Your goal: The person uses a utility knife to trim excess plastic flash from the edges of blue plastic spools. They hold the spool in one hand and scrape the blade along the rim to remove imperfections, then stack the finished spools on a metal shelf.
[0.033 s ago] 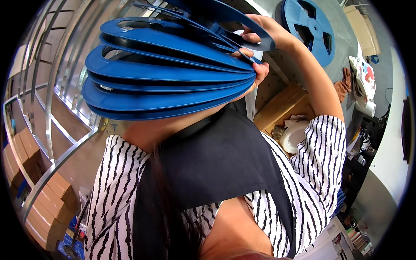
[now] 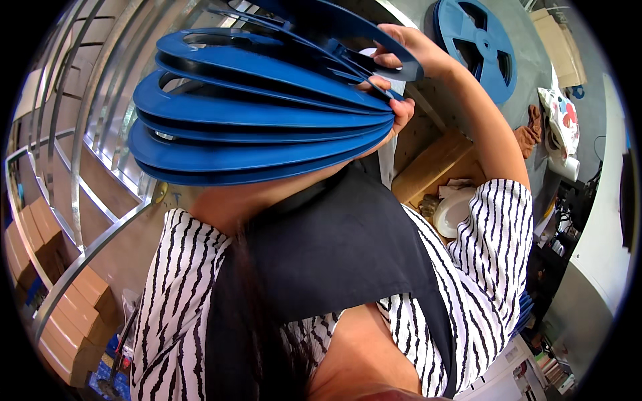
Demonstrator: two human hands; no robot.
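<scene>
Blue reels: a stack of blue reels (image 2: pixel 267 117) is held in front of the chest, rims fanning apart toward the left and drawn together at the right.
Top reel: the top reel (image 2: pixel 338 17) sits tilted at the upper edge of the view, partly cut off.
Left hand: the left hand (image 2: pixel 401 115) is at the right end of the stack, its forearm passing beneath; its fingers are closed around the gathered rims, partly hidden by them.
Right hand: the right hand (image 2: pixel 422 50) has its fingers curled on the top reel's rim, gripping it just above the left hand.
Clothing: a black apron (image 2: pixel 321 247) over a striped shirt (image 2: pixel 498 234).
Upper right: another blue reel (image 2: pixel 489 44) lies on a grey surface (image 2: pixel 518 100), with a brown cloth (image 2: pixel 529 134), a printed white bag (image 2: pixel 560 113) and a white roll (image 2: pixel 568 167) near it.
Below the right forearm: an open cardboard box (image 2: pixel 435 159) with a white round item (image 2: pixel 455 212).
Left side: a metal rack (image 2: pixel 75 194); cardboard cartons (image 2: pixel 83 307) stand at lower left.
</scene>
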